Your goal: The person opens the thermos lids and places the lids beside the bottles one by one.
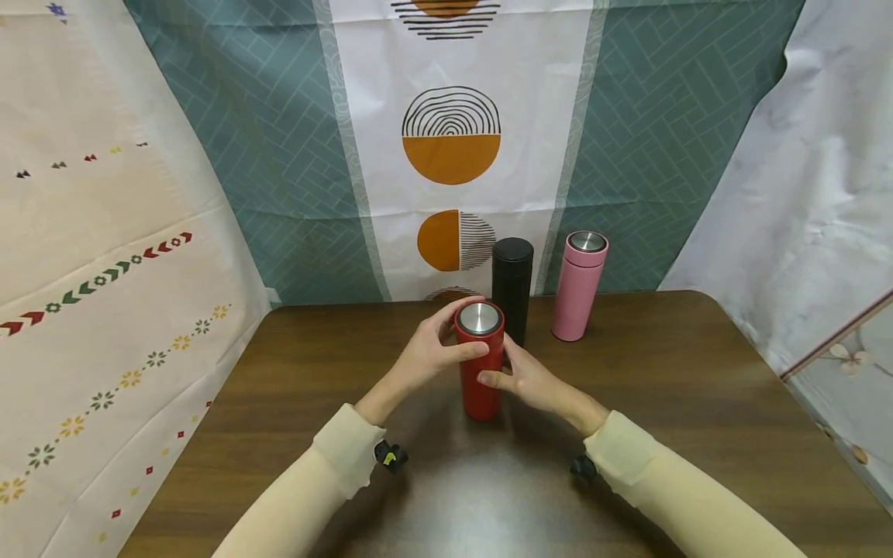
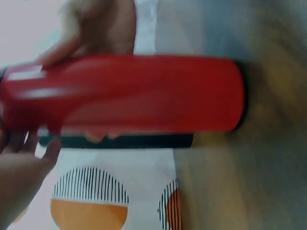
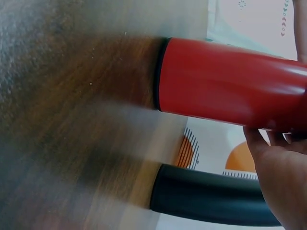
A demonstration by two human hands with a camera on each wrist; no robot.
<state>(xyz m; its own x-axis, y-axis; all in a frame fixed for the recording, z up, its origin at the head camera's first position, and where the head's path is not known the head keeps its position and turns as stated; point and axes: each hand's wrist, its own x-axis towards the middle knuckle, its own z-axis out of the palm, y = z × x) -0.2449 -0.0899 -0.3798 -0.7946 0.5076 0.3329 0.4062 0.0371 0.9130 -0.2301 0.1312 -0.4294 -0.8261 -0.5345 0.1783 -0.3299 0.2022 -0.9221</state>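
Both hands hold a red thermos bottle (image 1: 481,399) with a silver-topped lid, upright over the table. My left hand (image 1: 429,350) wraps its upper left side, thumb across the front just below the lid. Lower down on the right side, my right hand (image 1: 536,380) grips it, its thumb on the front. The red bottle's side (image 2: 144,93) fills much of the left wrist view. Its dark-rimmed base also shows in the right wrist view, below the fingers of the right hand (image 3: 283,177); whether it touches the wood, I cannot tell.
Behind the red bottle stands a black thermos bottle (image 1: 512,291), partly hidden by it and the right hand. A pink thermos bottle (image 1: 579,291) stands to its right, near the back edge of the brown wooden table (image 1: 335,349). A patterned curtain (image 1: 293,155) hangs behind.
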